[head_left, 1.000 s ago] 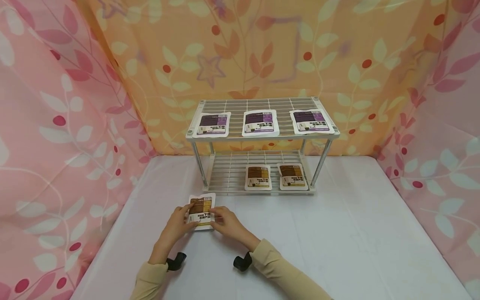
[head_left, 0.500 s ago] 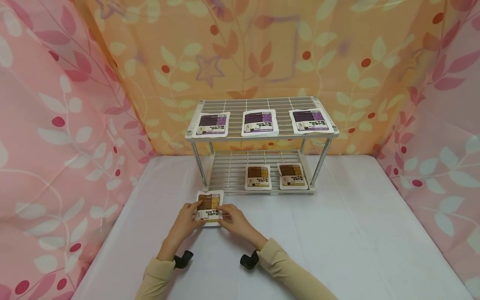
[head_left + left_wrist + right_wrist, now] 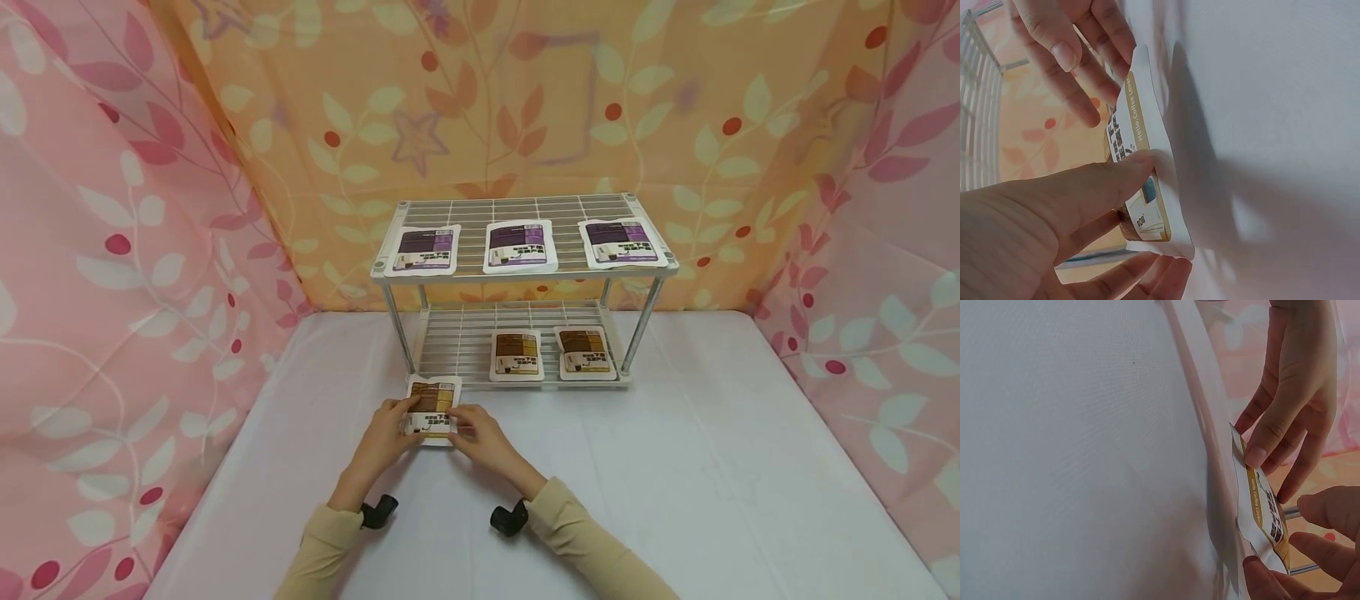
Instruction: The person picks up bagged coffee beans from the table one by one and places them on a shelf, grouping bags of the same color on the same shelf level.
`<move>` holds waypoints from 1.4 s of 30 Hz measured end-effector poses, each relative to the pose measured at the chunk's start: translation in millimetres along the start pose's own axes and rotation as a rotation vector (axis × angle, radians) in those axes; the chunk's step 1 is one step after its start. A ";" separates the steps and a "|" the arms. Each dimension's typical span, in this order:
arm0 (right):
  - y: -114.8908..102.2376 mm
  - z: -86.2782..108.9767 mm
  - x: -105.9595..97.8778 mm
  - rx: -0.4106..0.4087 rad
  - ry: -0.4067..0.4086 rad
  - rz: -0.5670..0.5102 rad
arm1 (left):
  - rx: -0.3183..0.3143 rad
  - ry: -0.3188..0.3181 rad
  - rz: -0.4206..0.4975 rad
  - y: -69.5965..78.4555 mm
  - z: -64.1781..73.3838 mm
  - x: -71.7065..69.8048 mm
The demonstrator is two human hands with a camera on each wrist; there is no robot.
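Note:
A flat white coffee sachet with a brown and yellow label lies between both hands, in front of the rack's lower left corner. Its far edge overlaps the lower shelf's front rail in the head view. My left hand holds its left side, the thumb pressing on the label face and other fingers at the edge below, as the left wrist view shows. On the right side my right hand grips the edge with its fingertips. The sachet is close over the white cloth and casts a shadow there.
A two-tier wire rack stands at the back. Three purple-label sachets lie along its top shelf. Two brown-label sachets rest on the right half of the lower shelf. Patterned fabric hangs behind and at both sides.
Both hands have moved the coffee sachet to the right and toward the rack, from left of it to its lower shelf's front left corner. The other sachets have stayed in place.

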State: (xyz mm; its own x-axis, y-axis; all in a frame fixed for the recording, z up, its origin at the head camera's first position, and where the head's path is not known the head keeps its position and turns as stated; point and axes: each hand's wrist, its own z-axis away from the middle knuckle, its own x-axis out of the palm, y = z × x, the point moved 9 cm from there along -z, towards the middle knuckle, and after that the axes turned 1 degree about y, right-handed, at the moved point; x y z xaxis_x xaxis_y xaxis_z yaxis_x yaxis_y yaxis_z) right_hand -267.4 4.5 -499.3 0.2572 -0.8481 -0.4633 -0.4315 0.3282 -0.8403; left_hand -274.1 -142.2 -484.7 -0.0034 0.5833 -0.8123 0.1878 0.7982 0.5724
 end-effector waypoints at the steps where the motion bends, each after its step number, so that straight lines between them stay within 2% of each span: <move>1: 0.4 0.0 -0.7 -0.001 0.002 0.012 | 0.007 0.005 -0.001 0.5 -0.8 0.4; 13: 4.8 -6.4 -11.2 -0.003 0.046 0.089 | 0.029 0.020 0.018 9.3 -11.5 5.0; 21: 4.7 -13.6 -13.3 -0.047 0.063 0.180 | 0.041 0.037 0.059 11.9 -21.3 4.9; 35: 12.9 -27.2 -16.9 -0.033 0.115 0.299 | 0.077 0.110 0.089 10.7 -37.4 7.4; 42: 12.1 -32.4 -20.7 -0.038 0.152 0.336 | 0.081 0.136 0.150 10.1 -43.1 7.4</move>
State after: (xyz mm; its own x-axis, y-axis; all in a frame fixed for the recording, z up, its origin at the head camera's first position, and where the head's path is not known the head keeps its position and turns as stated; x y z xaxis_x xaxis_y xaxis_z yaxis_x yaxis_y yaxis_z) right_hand -306.0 12.5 -490.7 -0.0345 -0.7488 -0.6619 -0.5028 0.5854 -0.6360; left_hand -314.6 -123.3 -480.1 -0.1009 0.7139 -0.6930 0.2745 0.6895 0.6703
